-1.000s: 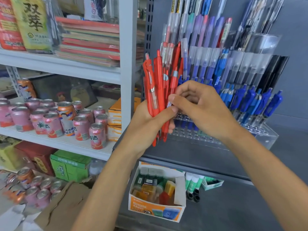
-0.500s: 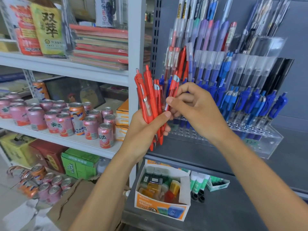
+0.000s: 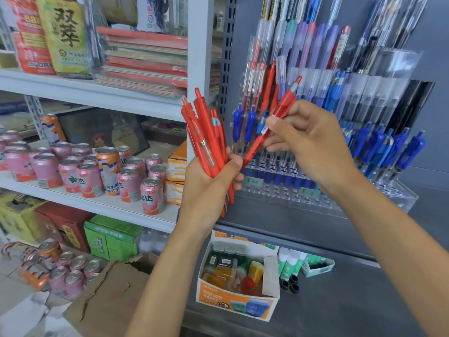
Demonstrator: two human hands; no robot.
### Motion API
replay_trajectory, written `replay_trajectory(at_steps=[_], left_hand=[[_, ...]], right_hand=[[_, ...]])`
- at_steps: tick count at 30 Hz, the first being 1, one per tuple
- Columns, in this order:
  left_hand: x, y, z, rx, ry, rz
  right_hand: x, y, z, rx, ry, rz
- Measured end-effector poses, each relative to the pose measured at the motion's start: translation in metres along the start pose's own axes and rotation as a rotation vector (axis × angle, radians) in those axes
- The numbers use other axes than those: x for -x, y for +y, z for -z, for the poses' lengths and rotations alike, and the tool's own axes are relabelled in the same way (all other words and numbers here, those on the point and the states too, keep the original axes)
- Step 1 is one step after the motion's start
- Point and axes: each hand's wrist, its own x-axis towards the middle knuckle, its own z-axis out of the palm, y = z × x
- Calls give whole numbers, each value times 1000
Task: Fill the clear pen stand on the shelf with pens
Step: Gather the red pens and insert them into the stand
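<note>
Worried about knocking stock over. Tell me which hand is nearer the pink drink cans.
Left. The left hand, gripping a bundle of red pens, is right of the pink drink cans; the right hand, pinching one red pen, is farther right, before the clear pen stand.

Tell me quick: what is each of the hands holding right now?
Left hand: closed around a bundle of red pens, held upright.
Right hand: pinching a single red pen, tilted, clear of the bundle.

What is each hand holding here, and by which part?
The left hand grips a bundle of red plastic pens round their lower barrels; the right hand pinches a single red pen at mid-barrel.
</note>
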Motion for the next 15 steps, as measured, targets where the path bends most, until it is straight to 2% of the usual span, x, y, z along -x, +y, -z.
replay_trajectory(at_steps=[6, 15], left_hand=[[0, 0, 1, 30, 49, -9], [-1, 3, 2, 79, 23, -2]], right_hand=[[-8, -2, -2, 228, 87, 115], [-14, -2, -17, 262, 96, 86]])
